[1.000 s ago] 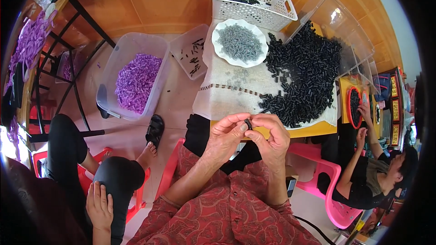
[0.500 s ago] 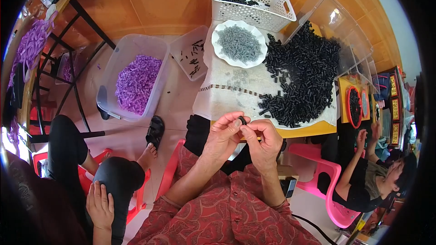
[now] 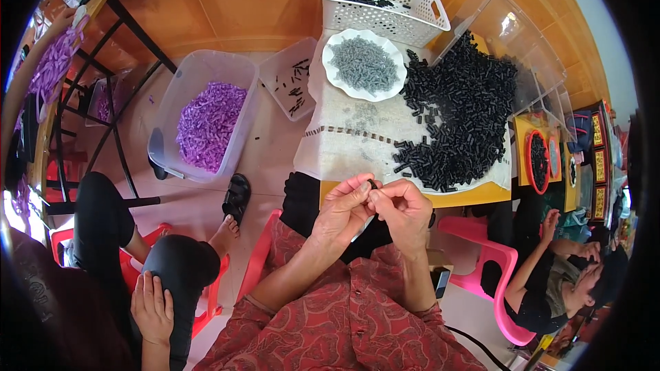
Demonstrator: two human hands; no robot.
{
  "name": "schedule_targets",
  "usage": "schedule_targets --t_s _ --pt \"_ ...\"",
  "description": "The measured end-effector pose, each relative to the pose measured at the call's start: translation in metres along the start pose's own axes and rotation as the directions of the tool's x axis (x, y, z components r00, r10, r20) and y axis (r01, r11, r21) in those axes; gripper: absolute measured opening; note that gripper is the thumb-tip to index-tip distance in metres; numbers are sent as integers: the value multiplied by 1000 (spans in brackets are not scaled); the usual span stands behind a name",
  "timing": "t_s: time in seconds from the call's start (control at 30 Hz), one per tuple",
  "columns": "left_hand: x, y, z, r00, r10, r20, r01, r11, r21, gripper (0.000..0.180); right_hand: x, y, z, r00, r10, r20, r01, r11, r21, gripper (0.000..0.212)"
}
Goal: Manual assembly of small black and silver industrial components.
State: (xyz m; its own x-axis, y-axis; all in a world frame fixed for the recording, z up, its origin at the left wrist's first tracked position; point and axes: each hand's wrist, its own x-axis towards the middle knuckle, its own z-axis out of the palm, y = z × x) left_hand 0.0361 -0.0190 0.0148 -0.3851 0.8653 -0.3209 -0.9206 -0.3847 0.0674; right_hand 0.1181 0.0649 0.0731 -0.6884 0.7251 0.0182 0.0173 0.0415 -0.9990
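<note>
Between my fingertips, just above the table's near edge, is a small black tube-shaped piece [image 3: 373, 184]. My left hand [image 3: 342, 211] pinches it between thumb and fingers. From the other side my right hand [image 3: 401, 211] is closed at it, thumb and forefinger pressed together, hiding most of the piece. Beyond my hands spreads a large heap of similar black pieces [image 3: 460, 113] on a pale cloth [image 3: 344, 154]. Left of the heap, a white scalloped plate [image 3: 335, 86] carries a mound of small translucent grey pieces [image 3: 364, 64].
A white perforated basket [image 3: 385, 24] and a tipped clear bin [image 3: 529, 34] stand at the back. Floor-level left are a tub [image 3: 158, 134] of purple pieces and a lid [image 3: 278, 72] with black bits. One person sits beside me, another on a pink chair [image 3: 509, 261].
My fingers have shifted around the black piece, and less of it shows. The person at right has brought a hand to their head. At upper left, an arm now reaches to the purple strips.
</note>
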Motion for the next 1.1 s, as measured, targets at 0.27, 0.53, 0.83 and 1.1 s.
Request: schedule_targets --t_s 0.27,0.53,0.83,1.1 --pt "3 1 -2 990 -6 139 1 999 32 18 4 3 -8 981 190 43 -195 948 252 6" --pt "2 -3 -1 994 36 99 -34 999 -24 21 -2 -3 -2 999 -22 34 20 997 68 11" --pt "1 -1 1 994 40 101 -36 998 -44 24 -3 4 0 991 -128 34 128 992 2 16" --pt "0 -1 1 995 51 91 -48 998 -36 23 -1 1 0 986 -158 47 161 986 -48 16"
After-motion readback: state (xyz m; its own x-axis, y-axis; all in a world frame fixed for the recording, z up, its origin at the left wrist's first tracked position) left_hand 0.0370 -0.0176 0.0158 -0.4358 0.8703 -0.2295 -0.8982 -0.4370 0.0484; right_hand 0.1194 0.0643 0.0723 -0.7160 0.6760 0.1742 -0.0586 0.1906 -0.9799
